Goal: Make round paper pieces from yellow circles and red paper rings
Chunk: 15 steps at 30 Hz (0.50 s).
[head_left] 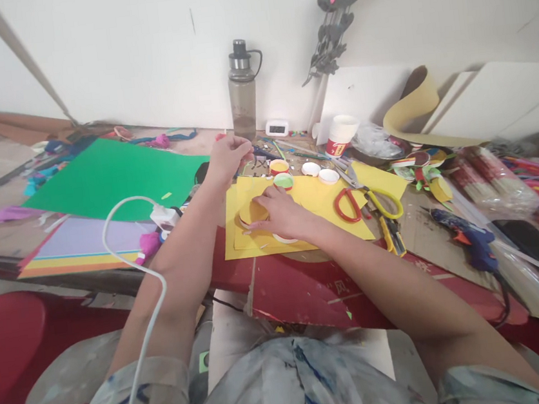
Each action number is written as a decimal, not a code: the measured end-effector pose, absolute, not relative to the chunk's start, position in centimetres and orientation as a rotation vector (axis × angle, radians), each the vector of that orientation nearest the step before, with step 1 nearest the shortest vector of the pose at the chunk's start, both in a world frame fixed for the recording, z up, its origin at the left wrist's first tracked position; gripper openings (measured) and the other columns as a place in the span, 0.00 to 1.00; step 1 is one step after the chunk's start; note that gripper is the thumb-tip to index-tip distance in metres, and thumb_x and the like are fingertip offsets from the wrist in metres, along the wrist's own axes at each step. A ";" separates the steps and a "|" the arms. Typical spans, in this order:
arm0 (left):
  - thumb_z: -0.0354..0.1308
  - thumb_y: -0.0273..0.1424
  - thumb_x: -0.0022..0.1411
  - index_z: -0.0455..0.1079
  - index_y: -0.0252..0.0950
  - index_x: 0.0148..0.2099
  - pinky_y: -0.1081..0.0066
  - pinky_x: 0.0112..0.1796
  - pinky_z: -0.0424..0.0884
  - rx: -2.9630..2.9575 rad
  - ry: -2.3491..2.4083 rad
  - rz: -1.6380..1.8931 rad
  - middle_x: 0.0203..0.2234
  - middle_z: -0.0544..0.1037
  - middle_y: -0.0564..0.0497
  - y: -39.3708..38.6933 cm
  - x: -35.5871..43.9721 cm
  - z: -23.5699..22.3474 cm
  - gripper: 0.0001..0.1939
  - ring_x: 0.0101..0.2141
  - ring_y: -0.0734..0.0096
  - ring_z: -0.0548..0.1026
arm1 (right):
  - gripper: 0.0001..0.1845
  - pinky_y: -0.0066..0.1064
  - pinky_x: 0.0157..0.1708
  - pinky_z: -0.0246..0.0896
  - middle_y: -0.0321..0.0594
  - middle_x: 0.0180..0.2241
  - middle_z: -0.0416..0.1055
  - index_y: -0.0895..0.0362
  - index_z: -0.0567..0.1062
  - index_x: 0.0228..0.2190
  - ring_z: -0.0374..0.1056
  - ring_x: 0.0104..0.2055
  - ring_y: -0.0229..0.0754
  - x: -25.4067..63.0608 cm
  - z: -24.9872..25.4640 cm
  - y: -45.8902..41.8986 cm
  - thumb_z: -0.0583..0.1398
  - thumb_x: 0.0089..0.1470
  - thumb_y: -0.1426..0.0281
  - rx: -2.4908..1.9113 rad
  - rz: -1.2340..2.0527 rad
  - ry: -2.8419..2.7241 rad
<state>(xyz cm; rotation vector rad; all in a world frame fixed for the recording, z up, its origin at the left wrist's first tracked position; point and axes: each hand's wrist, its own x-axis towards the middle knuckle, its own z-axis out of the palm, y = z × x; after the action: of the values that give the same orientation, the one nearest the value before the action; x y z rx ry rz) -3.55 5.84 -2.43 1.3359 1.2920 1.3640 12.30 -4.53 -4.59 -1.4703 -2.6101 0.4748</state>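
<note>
My right hand (281, 215) lies on a yellow sheet of paper (318, 200), fingers bent over a round yellow piece (252, 213) with a white roll partly hidden under the palm. My left hand (228, 157) is raised further back near the paint pots, fingers pinched together on something thin that I cannot make out. Small paint pots (279, 166) and white lids (329, 176) stand just beyond the yellow sheet.
Red-handled scissors (346, 205) and yellow-handled scissors (386, 203) lie right of my hand. A blue glue gun (468, 241), a water bottle (242, 91), a green sheet (111, 174), stacked coloured paper (80, 249), a white cable (134, 269) and craft sticks (491, 186) surround them.
</note>
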 end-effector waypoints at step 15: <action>0.67 0.27 0.62 0.77 0.34 0.34 0.75 0.32 0.72 1.539 1.333 1.143 0.26 0.81 0.51 5.9 -3.0 -4.1 0.04 0.29 0.73 0.78 | 0.32 0.49 0.61 0.61 0.59 0.59 0.72 0.61 0.74 0.63 0.68 0.64 0.61 11.5 -3.5 -6.0 0.68 0.65 0.56 -1.554 0.464 -2.517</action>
<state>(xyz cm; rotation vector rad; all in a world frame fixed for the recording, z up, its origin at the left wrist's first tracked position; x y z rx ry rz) -2.96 5.89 -4.09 1.5386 1.3330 1.1427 11.50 -6.00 -3.46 -1.5536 -2.5168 0.4644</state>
